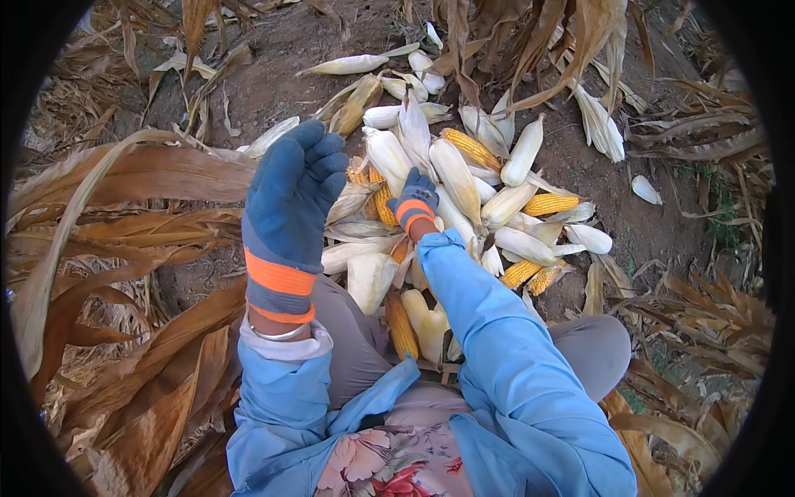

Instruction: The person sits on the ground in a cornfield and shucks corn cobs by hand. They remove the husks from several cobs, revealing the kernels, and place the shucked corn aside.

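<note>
My left hand [290, 190], in a blue coated glove with an orange-banded cuff, is raised at the left of the pile. Its palm shows and its fingers bend loosely over nothing. In the middle of the pile, my right hand [416, 201], gloved alike, is closed on a pale-husked ear of corn [387, 156]; its fingertips are partly hidden. Around it lie more husked ears [455, 178] and bare yellow cobs [470, 149]. Another yellow cob [401, 327] lies close to my lap, next to a pale husk [427, 323].
Dry brown corn leaves [157, 174] crowd the left side and hang over the far edge [571, 50]. Bare soil [265, 83] surrounds the pile. Loose husks [598, 124] are scattered to the right. My bent knee [592, 352] borders the pile on the near right.
</note>
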A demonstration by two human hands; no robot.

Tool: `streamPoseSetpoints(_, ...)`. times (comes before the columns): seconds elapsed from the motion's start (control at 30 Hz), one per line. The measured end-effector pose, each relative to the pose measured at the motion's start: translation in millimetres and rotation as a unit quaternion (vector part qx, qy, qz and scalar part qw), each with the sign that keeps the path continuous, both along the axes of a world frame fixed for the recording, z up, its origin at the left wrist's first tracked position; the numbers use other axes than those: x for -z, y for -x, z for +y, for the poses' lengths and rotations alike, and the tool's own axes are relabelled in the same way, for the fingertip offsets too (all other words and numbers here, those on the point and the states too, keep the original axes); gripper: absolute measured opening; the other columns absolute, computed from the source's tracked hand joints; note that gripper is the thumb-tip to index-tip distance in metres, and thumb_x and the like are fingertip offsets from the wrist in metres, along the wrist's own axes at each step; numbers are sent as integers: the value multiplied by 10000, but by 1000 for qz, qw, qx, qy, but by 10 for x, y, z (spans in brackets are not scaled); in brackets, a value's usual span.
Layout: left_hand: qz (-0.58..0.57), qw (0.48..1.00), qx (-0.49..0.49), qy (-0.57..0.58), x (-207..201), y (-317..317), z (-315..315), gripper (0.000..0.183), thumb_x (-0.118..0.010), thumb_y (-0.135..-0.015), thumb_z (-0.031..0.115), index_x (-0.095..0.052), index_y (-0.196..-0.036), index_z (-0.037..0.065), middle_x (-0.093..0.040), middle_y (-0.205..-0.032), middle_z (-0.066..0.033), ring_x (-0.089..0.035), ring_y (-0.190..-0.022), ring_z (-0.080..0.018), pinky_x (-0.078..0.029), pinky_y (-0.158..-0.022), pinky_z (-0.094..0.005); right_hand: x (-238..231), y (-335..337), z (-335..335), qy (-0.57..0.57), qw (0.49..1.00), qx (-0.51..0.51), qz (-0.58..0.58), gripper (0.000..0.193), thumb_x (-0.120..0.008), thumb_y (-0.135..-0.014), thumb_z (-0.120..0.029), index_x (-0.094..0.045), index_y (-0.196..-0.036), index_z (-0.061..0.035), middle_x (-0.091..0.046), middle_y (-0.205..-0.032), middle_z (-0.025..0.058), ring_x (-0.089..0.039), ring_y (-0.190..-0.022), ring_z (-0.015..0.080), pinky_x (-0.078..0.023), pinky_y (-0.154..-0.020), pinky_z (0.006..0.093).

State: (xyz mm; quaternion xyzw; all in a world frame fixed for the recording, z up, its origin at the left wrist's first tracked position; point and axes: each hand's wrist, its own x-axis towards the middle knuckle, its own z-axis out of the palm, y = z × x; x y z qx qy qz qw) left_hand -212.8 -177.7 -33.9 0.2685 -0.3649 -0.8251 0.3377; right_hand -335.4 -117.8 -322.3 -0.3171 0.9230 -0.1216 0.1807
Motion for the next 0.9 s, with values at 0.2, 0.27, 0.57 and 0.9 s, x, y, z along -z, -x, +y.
streamPoseSetpoints(0.2, -5, 1000, -3, -2, 31, -13, -101, 385, -554, -876, 252, -514, -1162, -3, -603, -1020, -115, -590, -888, -182, -493, -758, -275, 107, 158, -116, -10, 1000, -7, 0, 679, -759, -617, -309, -424, -1172, -105, -550, -1040, 131, -525, -990, 313, -444, -789, 452)
streamPoseSetpoints(0.27, -6, 1000, -8, -14, 56, -43, -136, 379, -553, -875, 248, -516, -1159, -1, -603, -1021, -116, -590, -889, -184, -493, -756, -273, 52, 285, -97, 4, 994, -20, -106, 799, -779, -579, -315, -400, -1239, -72, -560, -1092, 192, -539, -1017, 344, -424, -868, 425)
streamPoseSetpoints(0.57, -14, 998, -4, -54, 176, 52, -197, 304, -551, -874, 200, -544, -1108, 6, -610, -989, -109, -593, -883, -186, -491, -762, -269, -178, 576, 225, 278, 702, 38, -655, 619, -748, -655, -184, -498, -1180, 29, -588, -1071, 127, -570, -944, 227, -458, -835, 332)
streamPoseSetpoints(0.9, -176, 976, -121, -43, 647, 146, -218, 425, -631, -808, 319, -522, -1161, 108, -532, -1119, -68, -449, -1068, -229, -364, -928, -389, -1584, 336, 285, 396, 584, -98, -702, 611, -690, -710, -187, -446, -1236, 8, -545, -1106, 76, -519, -976, 162, -419, -860, 283)
